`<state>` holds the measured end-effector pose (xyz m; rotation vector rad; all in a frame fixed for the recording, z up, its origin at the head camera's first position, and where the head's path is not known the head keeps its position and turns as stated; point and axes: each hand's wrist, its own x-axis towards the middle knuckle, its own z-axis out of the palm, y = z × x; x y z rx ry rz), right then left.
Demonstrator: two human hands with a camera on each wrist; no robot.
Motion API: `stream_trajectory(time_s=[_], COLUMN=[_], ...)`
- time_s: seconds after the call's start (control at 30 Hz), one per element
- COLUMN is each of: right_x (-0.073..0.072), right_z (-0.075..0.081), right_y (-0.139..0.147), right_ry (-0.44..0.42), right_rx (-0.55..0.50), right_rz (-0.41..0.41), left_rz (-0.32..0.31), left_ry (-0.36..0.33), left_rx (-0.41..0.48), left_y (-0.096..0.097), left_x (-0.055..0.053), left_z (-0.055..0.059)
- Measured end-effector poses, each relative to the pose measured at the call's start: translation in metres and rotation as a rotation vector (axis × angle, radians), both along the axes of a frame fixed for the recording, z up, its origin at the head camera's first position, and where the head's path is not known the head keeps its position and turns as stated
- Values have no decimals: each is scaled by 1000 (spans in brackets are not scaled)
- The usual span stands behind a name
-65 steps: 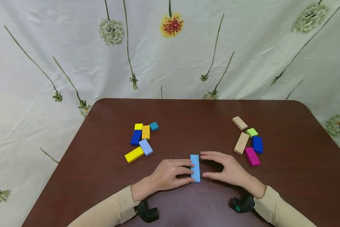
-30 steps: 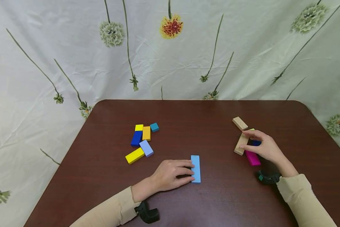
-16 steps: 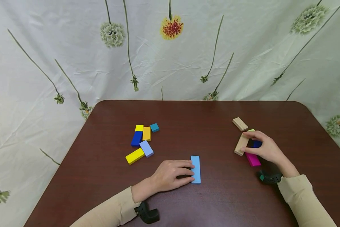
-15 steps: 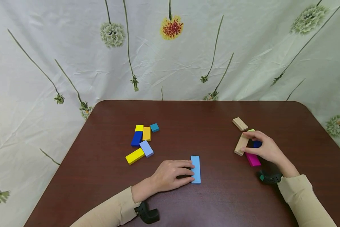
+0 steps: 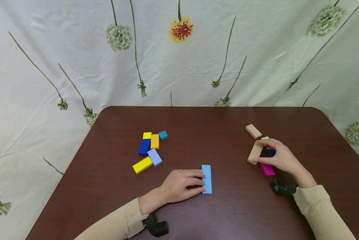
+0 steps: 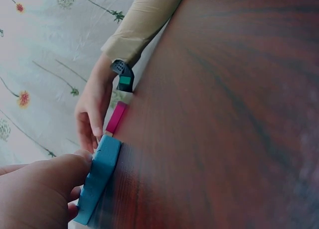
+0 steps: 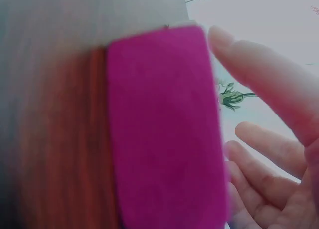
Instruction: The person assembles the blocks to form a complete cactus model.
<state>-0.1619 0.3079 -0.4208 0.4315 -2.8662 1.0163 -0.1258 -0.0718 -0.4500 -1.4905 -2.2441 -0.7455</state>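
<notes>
My left hand [image 5: 178, 186] lies over the table with its fingertips along the left side of a light blue wooden block [image 5: 207, 180]. In the left wrist view this block [image 6: 101, 176] rises beside the thumb. My right hand [image 5: 279, 155] pinches a plain wood block [image 5: 254, 153], index finger at its far end and thumb at its near end. Under that hand lie a magenta block [image 5: 267, 168], a dark blue block [image 5: 271, 153] and a green block [image 5: 265, 138], partly hidden. The magenta block [image 7: 167, 129] fills the middle of the right wrist view and hides the plain one.
A second plain wood block [image 5: 253, 131] lies just beyond the right hand. On the left is a group of several blocks, among them a yellow block [image 5: 142, 165], a periwinkle block [image 5: 154, 157] and an orange block [image 5: 155, 141]. Flowered cloth [image 5: 197, 60] hangs behind the brown table [image 5: 203, 133].
From beside the light blue block, my right hand has moved right to the plain wood block. Its thumb has since slid down to that block's near end. The left hand stays put.
</notes>
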Motion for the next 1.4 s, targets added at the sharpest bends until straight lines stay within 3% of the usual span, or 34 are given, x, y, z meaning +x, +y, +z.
stream_trajectory(time_s=[0.3, 0.73, 1.4], right_x=[0, 1, 0], right_z=[5, 1, 6], right_y=[-1, -1, -13], right_ry=[-62, -77, -53], right_rx=[73, 112, 33], right_rz=[38, 50, 78], left_rz=[-5, -5, 5], left_ry=[-4, 4, -22], left_rx=[2, 0, 4], left_y=[1, 1, 1], left_x=[0, -1, -1], left_z=[0, 0, 0])
